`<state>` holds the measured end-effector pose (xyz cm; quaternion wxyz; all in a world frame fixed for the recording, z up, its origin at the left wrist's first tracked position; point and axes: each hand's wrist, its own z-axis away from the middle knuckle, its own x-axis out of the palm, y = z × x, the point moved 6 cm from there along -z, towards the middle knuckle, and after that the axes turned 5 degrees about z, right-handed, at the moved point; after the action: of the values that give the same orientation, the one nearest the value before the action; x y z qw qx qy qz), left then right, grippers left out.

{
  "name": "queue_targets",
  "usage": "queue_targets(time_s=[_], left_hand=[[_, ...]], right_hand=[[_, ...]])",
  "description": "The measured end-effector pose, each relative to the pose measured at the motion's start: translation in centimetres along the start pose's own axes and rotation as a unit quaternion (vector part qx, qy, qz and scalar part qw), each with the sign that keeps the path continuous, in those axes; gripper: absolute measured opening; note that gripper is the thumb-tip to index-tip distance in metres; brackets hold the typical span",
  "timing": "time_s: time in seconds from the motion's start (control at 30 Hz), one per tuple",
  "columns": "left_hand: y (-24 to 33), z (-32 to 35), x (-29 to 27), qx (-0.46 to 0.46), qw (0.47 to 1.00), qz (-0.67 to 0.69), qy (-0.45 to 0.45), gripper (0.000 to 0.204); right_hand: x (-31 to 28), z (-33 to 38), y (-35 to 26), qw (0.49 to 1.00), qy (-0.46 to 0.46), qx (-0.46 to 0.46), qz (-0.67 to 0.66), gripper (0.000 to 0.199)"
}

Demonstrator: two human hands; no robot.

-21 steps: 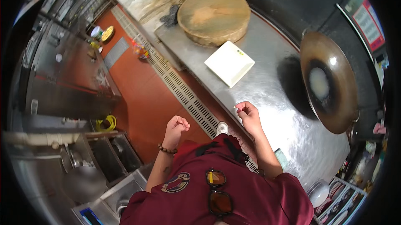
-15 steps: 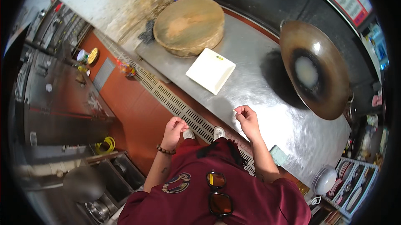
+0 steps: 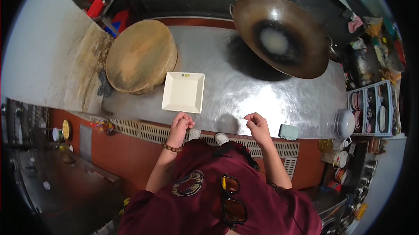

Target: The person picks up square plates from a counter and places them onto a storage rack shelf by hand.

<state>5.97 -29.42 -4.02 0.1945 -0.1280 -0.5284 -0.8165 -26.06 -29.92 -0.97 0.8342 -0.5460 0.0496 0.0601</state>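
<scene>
My left hand (image 3: 180,128) is closed, its fingers curled together, just in front of a square cream plate (image 3: 183,93). Whatever those fingers may hold is hidden. Over the front edge of the steel table (image 3: 218,52), my right hand (image 3: 258,127) pinches thumb and fingertips together. If anything is between them, it is too small to name. The plate lies flat on the table, with a small printed mark on its far rim. To its left is a thick round wooden chopping block (image 3: 142,56).
A large wok (image 3: 301,30) sits tilted at the table's back right. A folded green cloth (image 3: 288,132) lies at the front edge. Stacked bowls (image 3: 344,124) and a blue rack (image 3: 370,108) of dishes stand at the right. A slotted drain grating (image 3: 144,130) runs along the red floor.
My view has turned to the right, and I now face the steel table squarely. Both hands stay closed in front of me; the plate and wok keep their places on the table.
</scene>
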Motion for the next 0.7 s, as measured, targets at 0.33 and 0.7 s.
queue_targets(time_s=[0.33,0.7], left_hand=[[3.8,-4.8,-4.4,0.013,0.994,-0.053,-0.095,0.008],[5.1,-6.2,-9.6,0.020,0.998,-0.063,-0.008,0.003]], right_hand=[[7.3,-2.6,-1.5,1.000,0.011,-0.025,-0.014,0.022],[14.5,-7.5,1.8,0.986,-0.015,0.001,0.166,0.027]])
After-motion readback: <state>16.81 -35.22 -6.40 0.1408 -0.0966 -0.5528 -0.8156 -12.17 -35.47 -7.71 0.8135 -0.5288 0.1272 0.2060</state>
